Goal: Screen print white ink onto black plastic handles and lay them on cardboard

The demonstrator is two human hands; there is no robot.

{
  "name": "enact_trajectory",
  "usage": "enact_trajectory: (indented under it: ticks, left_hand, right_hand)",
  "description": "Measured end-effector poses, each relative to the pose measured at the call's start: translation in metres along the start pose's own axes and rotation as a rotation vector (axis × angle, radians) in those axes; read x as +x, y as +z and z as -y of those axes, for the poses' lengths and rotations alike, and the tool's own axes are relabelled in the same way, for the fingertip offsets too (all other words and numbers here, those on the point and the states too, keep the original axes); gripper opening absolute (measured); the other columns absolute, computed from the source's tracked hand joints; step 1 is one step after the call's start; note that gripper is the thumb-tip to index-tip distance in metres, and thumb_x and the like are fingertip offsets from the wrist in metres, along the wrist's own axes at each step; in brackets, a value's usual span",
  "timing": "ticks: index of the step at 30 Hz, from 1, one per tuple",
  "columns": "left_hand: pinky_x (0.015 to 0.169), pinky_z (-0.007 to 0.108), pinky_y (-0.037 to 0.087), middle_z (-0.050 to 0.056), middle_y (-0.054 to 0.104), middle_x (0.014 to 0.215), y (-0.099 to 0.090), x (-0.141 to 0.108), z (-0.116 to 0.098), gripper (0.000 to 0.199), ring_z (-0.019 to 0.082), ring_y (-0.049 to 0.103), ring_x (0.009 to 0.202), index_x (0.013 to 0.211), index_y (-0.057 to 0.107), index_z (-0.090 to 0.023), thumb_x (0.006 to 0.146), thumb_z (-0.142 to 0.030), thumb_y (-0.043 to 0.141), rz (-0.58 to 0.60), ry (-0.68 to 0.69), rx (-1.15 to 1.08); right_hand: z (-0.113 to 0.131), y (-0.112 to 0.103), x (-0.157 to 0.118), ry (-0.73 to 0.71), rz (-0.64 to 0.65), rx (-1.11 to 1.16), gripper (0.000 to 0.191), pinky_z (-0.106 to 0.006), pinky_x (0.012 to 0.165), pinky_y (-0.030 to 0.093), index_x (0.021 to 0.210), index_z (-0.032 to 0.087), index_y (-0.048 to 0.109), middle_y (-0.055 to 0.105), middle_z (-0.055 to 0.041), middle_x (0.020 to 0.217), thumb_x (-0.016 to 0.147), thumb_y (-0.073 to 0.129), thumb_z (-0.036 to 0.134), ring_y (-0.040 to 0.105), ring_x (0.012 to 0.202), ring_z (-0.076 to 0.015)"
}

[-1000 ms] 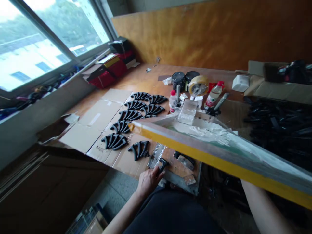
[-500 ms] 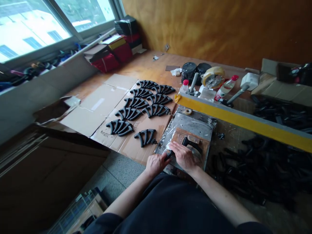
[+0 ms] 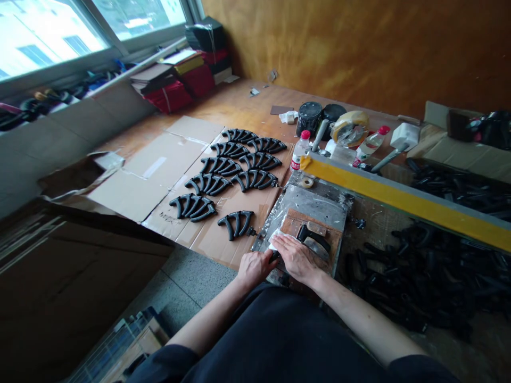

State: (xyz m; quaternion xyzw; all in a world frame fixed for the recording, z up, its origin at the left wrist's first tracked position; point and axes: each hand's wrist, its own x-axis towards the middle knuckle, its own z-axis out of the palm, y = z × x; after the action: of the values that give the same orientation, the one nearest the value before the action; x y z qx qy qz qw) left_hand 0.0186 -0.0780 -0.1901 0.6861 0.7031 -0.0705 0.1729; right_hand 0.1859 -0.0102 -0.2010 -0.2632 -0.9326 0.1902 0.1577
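Observation:
My left hand (image 3: 255, 267) is closed round a black curved handle (image 3: 274, 256), most of it hidden by my fingers. My right hand (image 3: 297, 258) presses a white cloth (image 3: 274, 238) against that handle, fingers together over it. Both hands are at the near edge of a paint-marked metal plate (image 3: 305, 198). Just beyond the right hand, another black handle (image 3: 316, 237) lies on a small wooden board (image 3: 290, 219). To the left, several rows of black curved handles (image 3: 255, 180) rest on flattened cardboard (image 3: 199, 226), with a smaller group (image 3: 237, 222) nearest my hands.
A yellow-faced bar (image 3: 383, 194) crosses the bench on the right, with a heap of black parts (image 3: 415, 271) beside it. Behind it stand red-capped bottles (image 3: 300, 150), black tins (image 3: 309, 118) and a tape roll (image 3: 350, 128). A tape ring (image 3: 306, 182) lies on the plate.
My right hand has shifted slightly with the cloth, and more of the white cloth shows. My left hand keeps its hold. The camera view has turned a little.

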Motion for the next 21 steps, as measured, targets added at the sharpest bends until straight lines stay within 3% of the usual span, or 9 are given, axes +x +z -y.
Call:
enact_trajectory:
  ticks: [8, 13, 18, 21]
  left_hand:
    - [0.069, 0.026, 0.045, 0.007, 0.072, 0.081, -0.004, -0.001, -0.001, 0.042, 0.022, 0.069, 0.078, 0.099, 0.063, -0.023, 0.092, -0.056, 0.037, 0.027, -0.032, -0.021]
    - [0.064, 0.026, 0.043, 0.007, 0.072, 0.078, -0.005, 0.0, -0.002, 0.045, 0.022, 0.07, 0.075, 0.097, 0.062, -0.023, 0.093, -0.058, 0.033, 0.0, -0.044, 0.008]
    - [0.061, 0.023, 0.042, 0.006, 0.072, 0.077, -0.007, 0.0, -0.006, 0.041, 0.021, 0.07, 0.076, 0.097, 0.062, -0.024, 0.093, -0.054, 0.033, 0.028, -0.044, 0.062]
    - [0.058, 0.022, 0.042, 0.006, 0.073, 0.077, -0.007, 0.001, -0.007, 0.04, 0.023, 0.071, 0.077, 0.098, 0.062, -0.025, 0.094, -0.052, 0.032, 0.042, -0.034, 0.081]
  right_hand:
    - [0.005, -0.022, -0.027, 0.083, 0.024, 0.062, 0.044, -0.041, 0.111, 0.037, 0.128, 0.014, 0.059, 0.06, -0.0121, 0.131, 0.089, 0.038, 0.011, 0.052, 0.127, -0.0227]
    - [0.001, -0.05, -0.033, 0.368, -0.095, 0.422, 0.035, -0.037, 0.095, 0.051, 0.116, 0.022, 0.064, 0.068, -0.0073, 0.116, 0.094, 0.036, 0.023, 0.064, 0.109, -0.0218]
    - [-0.049, -0.073, -0.069, 0.79, -0.431, 0.776, 0.037, -0.04, 0.087, 0.053, 0.112, 0.021, 0.065, 0.071, -0.0089, 0.107, 0.092, 0.041, 0.039, 0.066, 0.101, -0.0259]
    - [-0.097, -0.093, -0.103, 0.973, -0.597, 0.634, 0.038, -0.041, 0.077, 0.055, 0.108, 0.019, 0.067, 0.073, -0.011, 0.093, 0.09, 0.045, 0.043, 0.068, 0.091, -0.0281]
